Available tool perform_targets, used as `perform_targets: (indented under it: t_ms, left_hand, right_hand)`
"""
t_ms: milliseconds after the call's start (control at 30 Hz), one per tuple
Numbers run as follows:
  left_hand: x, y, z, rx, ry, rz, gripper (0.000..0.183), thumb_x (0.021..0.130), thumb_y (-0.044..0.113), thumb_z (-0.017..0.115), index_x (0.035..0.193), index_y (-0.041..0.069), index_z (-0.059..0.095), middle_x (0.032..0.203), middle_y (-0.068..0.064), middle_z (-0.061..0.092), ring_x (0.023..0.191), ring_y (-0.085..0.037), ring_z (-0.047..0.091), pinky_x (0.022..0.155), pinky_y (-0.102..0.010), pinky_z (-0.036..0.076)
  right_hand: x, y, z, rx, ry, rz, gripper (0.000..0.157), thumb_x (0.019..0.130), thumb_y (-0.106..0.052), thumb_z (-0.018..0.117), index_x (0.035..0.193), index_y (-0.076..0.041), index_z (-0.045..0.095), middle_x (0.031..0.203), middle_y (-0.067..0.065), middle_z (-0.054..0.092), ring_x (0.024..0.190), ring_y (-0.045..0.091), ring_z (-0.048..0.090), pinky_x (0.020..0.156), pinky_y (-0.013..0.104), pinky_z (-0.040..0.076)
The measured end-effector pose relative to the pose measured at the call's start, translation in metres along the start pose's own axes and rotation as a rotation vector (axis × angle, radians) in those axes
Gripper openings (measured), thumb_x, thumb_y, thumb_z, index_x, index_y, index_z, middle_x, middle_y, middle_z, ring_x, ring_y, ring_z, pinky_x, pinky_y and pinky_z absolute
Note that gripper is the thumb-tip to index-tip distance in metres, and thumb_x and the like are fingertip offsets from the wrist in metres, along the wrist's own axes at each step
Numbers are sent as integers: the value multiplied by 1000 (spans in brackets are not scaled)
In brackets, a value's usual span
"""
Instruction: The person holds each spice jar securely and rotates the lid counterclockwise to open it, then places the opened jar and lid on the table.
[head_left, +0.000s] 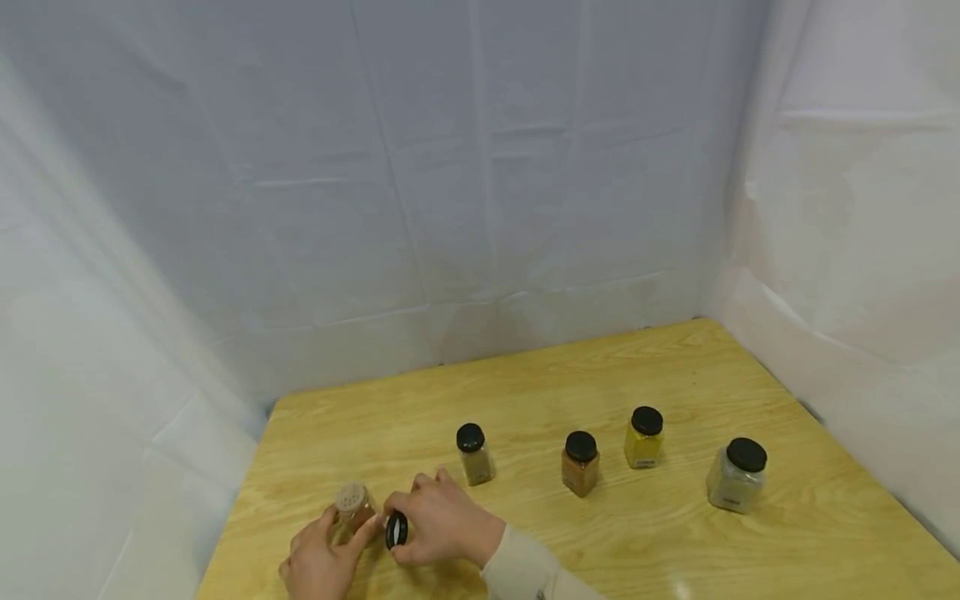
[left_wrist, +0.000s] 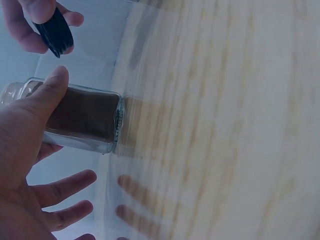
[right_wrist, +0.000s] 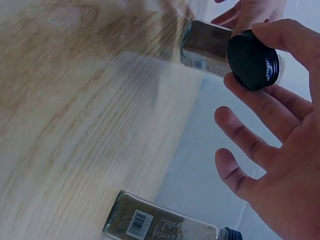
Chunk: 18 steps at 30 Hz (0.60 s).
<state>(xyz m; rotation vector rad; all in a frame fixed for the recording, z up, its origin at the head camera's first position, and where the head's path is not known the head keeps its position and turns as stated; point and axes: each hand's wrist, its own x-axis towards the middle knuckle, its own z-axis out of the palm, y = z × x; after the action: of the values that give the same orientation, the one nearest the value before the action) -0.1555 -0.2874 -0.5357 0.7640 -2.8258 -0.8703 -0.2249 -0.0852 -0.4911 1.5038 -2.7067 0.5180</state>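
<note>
A glass spice jar of brown powder (left_wrist: 85, 112) stands upright on the table, its perforated shaker top (head_left: 350, 498) uncovered. My left hand (head_left: 322, 557) grips this jar between thumb and fingers. Just to its right, my right hand (head_left: 447, 521) pinches a black screw lid (head_left: 397, 530) between thumb and fingers, tipped on edge and apart from the jar. In the right wrist view the smooth top of the lid (right_wrist: 247, 60) faces the camera, and the other fingers are spread.
Behind my right hand stands a capped spice jar (head_left: 474, 455). Farther right are an orange-brown jar (head_left: 580, 473), a yellow jar (head_left: 642, 447) and a larger pale jar (head_left: 733, 485), all black-lidded. White sheeting (head_left: 480, 208) encloses the wooden table (head_left: 360, 425).
</note>
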Motion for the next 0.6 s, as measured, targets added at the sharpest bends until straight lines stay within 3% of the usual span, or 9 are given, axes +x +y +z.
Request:
perform_targets:
  t_ms: [367, 600]
  left_hand:
    - [-1, 1, -2, -11, -7, -15, 106, 83, 85, 64, 149, 3, 55, 146, -31, 57, 135, -58, 45, 103, -81, 29]
    - [0, 2, -3, -10, -27, -25, 108, 83, 86, 63, 150, 3, 54, 146, -32, 56, 135, -58, 43, 102, -81, 29]
  right_hand:
    - [-8, -1, 4, 51, -54, 27, 46, 91, -46, 79, 132, -29, 70, 103, -20, 73, 91, 1, 55, 83, 29, 44]
    - [-11, 0, 8, 70, -62, 19, 46, 91, -47, 78, 133, -28, 69, 101, -20, 73, 89, 1, 54, 83, 27, 43]
